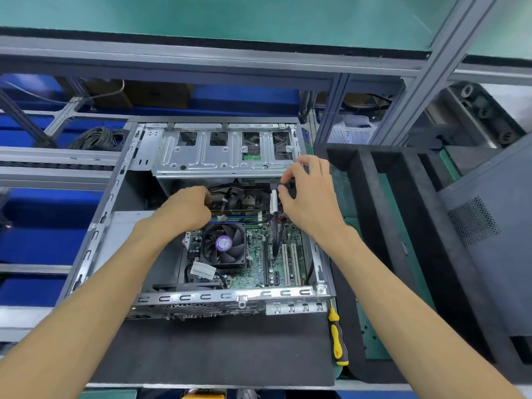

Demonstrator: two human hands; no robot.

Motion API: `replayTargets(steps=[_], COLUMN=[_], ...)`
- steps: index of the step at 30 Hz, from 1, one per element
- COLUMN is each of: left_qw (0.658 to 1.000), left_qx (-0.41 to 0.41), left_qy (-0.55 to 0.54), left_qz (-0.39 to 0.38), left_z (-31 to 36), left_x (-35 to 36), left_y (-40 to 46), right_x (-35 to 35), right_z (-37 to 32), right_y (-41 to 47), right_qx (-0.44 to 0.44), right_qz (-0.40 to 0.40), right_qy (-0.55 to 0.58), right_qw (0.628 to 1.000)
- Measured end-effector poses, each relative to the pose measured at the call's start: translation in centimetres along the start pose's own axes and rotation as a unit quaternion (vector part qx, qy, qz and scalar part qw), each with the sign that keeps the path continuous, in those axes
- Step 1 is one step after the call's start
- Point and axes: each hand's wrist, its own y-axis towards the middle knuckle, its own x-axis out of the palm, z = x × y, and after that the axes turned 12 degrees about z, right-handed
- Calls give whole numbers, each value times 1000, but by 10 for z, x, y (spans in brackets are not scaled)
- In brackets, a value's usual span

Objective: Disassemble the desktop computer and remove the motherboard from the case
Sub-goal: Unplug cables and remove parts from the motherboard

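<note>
An open desktop case (95,226) lies on a black mat in front of me. Inside it sits the green motherboard (256,254) with a black CPU fan (224,244) bearing a purple label. A metal drive cage (201,156) spans the far end of the case. My left hand (184,208) reaches into the cable bundle (230,194) under the cage, its fingertips hidden among the wires. My right hand (308,194) pinches a black cable connector (283,185) near the cage's right end; a black cable with a white tag (273,201) hangs from there to the board.
A yellow and black screwdriver (336,338) lies on the mat right of the case. Black foam dividers (371,214) and a grey case side panel (489,243) stand to the right. An aluminium frame rail (201,59) crosses above. Coiled cables (98,138) lie at the far left.
</note>
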Motion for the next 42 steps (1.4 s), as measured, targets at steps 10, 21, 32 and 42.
replayTargets(steps=[10, 21, 32, 42], left_qw=[980, 977, 989, 970], left_qx=[62, 32, 4, -39], left_qy=[184, 120, 88, 177], left_qz=[-47, -172, -121, -160], left_z=[-3, -31, -31, -18], left_x=[-26, -32, -2, 9], left_y=[8, 34, 56, 73], right_x=[0, 70, 96, 101], right_z=[-65, -87, -90, -80], right_y=[1, -1, 13, 18], right_qx=[-100, -165, -136, -121], right_qz=[-121, -305, -381, -395], right_qy=[104, -41, -103, -73], right_qw=[982, 937, 909, 908])
